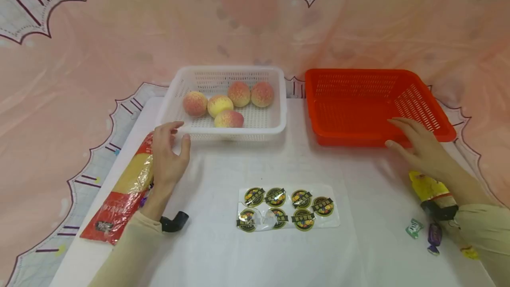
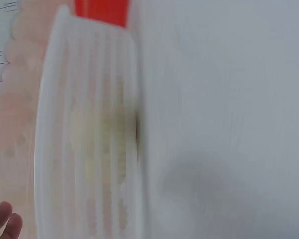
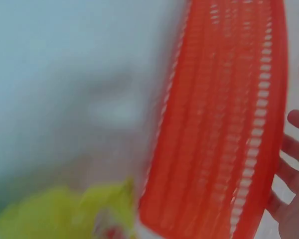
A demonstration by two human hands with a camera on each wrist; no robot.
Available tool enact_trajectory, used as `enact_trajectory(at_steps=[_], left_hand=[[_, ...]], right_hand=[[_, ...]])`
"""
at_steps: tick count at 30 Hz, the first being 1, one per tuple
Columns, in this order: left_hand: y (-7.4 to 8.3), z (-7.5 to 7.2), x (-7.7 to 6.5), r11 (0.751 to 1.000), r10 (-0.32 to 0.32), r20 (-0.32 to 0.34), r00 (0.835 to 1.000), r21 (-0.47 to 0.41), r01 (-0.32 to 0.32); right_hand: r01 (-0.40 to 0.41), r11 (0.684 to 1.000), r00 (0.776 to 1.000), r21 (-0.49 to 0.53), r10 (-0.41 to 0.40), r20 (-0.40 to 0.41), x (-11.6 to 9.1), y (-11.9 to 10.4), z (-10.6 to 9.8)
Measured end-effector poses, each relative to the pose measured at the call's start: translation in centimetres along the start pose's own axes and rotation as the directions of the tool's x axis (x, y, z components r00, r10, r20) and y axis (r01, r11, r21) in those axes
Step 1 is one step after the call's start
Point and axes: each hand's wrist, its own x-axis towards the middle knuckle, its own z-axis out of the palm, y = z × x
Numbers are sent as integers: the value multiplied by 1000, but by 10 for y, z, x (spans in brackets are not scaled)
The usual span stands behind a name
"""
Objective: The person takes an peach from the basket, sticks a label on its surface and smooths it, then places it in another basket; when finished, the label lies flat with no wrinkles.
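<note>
My left hand (image 1: 170, 156) hovers at the near left corner of a white plastic basket (image 1: 255, 133), its fingers relaxed and holding nothing. Several peaches (image 1: 229, 119) lie inside that basket. My right hand (image 1: 418, 147) is over the near right side of a red plastic basket (image 1: 350, 138), with loose fingers and nothing in them. No peaches show inside the red basket. In the left wrist view, fingertips (image 2: 11, 224) appear beside the blurred white basket wall (image 2: 89, 124). The right wrist view has spread fingers (image 3: 294, 144) beside the red basket's rim; whether they touch it I cannot tell.
A sheet of round fruit stickers (image 1: 301, 218) lies mid-table. Beneath my left forearm is a red and yellow snack bag (image 1: 131, 174). Near my right wrist lie a yellow wrapper (image 1: 428, 187), a green candy (image 1: 414, 228) and a purple candy (image 1: 434, 236).
</note>
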Motion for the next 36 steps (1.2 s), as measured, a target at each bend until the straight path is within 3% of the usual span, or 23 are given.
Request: enact_trajectory(at_steps=[2,3,4,5,6,8,10,11,12,13,15,18,21,23,27,31,34,36], left_hand=[[8,7,-12,975,-103,-63,993,-203,88],[13,10,-17,940,-168,-73,983,-311,138],[18,14,-22,888,-241,-65,968,-417,193],[23,18,-26,814,-315,-36,949,-525,250],[29,21,-28,712,-387,14,922,-630,309],[39,28,-31,459,-506,144,850,-790,407],[48,35,-31,207,-567,291,770,-855,475],[51,38,-31,96,-578,358,734,-862,497],[53,42,-30,6,-579,411,704,-861,508],[55,46,-29,-61,-575,449,683,-857,512],[59,54,-26,-152,-566,496,659,-848,508],[63,64,-20,-220,-565,513,646,-848,482],[66,73,-15,-251,-586,497,641,-863,439],[69,77,-12,-253,-601,474,643,-877,409],[69,82,-8,-219,-633,402,661,-913,346],[68,83,-6,-179,-678,345,649,-934,309],[67,82,-5,-168,-701,330,633,-938,304],[67,82,-5,-159,-706,321,631,-940,301]], right_hand=[[3,999,1000,53,-3,-6,7,-7,2],[3,998,1000,64,-2,-9,10,-11,3],[3,997,1000,76,-2,-11,14,-15,4],[-1,996,1000,84,2,-8,18,-19,6],[-4,996,1000,90,4,-6,22,-22,7],[-16,994,1000,112,14,12,30,-30,11],[-32,989,999,145,27,39,38,-36,15],[-40,986,998,162,32,53,42,-40,17],[-42,982,998,183,31,62,46,-43,19],[-42,979,997,198,29,69,50,-46,21],[-34,976,997,214,19,69,57,-52,26],[-14,972,998,235,-1,64,67,-60,31],[-17,965,997,261,-3,77,76,-73,32],[-20,958,996,287,-7,91,82,-86,30],[-4,944,993,330,-35,115,93,-113,25],[21,937,989,347,-71,130,107,-132,26],[31,939,987,342,-82,135,124,-130,36],[21,941,987,338,-73,143,138,-129,42]])
